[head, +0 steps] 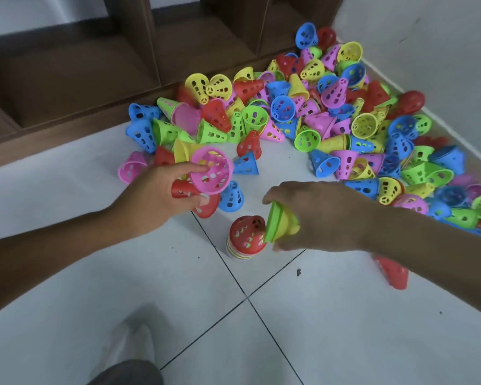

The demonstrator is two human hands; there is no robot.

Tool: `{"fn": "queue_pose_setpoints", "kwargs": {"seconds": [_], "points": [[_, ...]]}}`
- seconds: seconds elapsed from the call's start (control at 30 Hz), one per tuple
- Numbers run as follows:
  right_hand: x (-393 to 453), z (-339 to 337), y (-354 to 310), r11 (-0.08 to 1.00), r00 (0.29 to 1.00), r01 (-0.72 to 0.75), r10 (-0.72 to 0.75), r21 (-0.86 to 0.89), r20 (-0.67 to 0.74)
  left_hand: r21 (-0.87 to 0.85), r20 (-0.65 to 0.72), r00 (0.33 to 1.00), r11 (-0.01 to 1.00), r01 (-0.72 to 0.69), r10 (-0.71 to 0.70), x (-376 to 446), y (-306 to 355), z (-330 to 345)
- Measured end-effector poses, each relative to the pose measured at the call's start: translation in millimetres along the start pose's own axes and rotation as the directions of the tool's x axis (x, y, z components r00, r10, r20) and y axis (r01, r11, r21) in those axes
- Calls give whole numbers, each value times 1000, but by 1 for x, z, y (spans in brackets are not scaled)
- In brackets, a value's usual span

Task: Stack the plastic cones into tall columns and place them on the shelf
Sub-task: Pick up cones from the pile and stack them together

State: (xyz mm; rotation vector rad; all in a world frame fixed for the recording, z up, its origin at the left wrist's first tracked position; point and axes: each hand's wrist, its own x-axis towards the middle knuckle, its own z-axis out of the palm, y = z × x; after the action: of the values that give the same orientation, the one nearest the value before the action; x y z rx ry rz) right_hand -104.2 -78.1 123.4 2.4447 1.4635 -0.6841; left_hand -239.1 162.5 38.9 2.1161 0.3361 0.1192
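The person stands over a white tiled floor [331,315] and reaches down with both bare arms. The left hand [161,190] grips two cones at once: a pink cone [213,173], whose open mouth faces the camera, and a red cone [182,188] just under it, with the fingers curled around them. A second red piece shows below this hand, but I cannot tell if the hand holds it also.

The right hand [322,215] holds a small nested pair, a green cone [272,226] with a yellow cone [288,222] inside or behind it, tilted on its side. The fingers and thumb are closed around the pair. Its green rim is touching or almost touching the top of the short stack [246,237] that stands upright on the floor between the two hands. The top cone of this stack is red, and rims of other colours show below it.

Behind the hands lies a big loose pile of cones [331,115] in blue, yellow, green, pink and red, spread from the dark wooden shelf [75,79] toward the wall on the right. The low compartments of the shelf hold no cones in the part I can see. One red cone [393,273] lies alone on the floor under the right forearm. At the bottom, a white shoe [134,345] and a grey trouser leg [128,375] of the person are visible.
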Motion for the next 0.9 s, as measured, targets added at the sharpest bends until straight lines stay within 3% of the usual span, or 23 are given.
{"fn": "queue_pose_setpoints", "kwargs": {"seconds": [0.13, 0.3, 0.47, 0.63, 0.83, 0.9], "points": [[12, -12, -24, 995, 998, -8, 13, -95, 60, 10, 6, 999, 999, -39, 38, -16, 7, -8], [31, 2, -40, 995, 984, -81, 90, -67, 152, 47, 27, 996, 995, -85, 83, -24, 21, -27], [29, 16, -45, 969, 968, -226, 211, 102, 134, 39, 54, 994, 994, -101, 99, -33, 35, -48], [23, 15, -51, 898, 948, -299, 319, 324, -11, 74, 99, 983, 984, -161, 153, -43, 50, -71], [9, 16, -58, 800, 916, -268, 384, 536, -116, 188, 89, 981, 964, -189, 175, -38, 89, -96], [0, 7, -56, 692, 887, -200, 429, 694, -172, 210, 84, 978, 956, -206, 192, -33, 107, -99]]}}
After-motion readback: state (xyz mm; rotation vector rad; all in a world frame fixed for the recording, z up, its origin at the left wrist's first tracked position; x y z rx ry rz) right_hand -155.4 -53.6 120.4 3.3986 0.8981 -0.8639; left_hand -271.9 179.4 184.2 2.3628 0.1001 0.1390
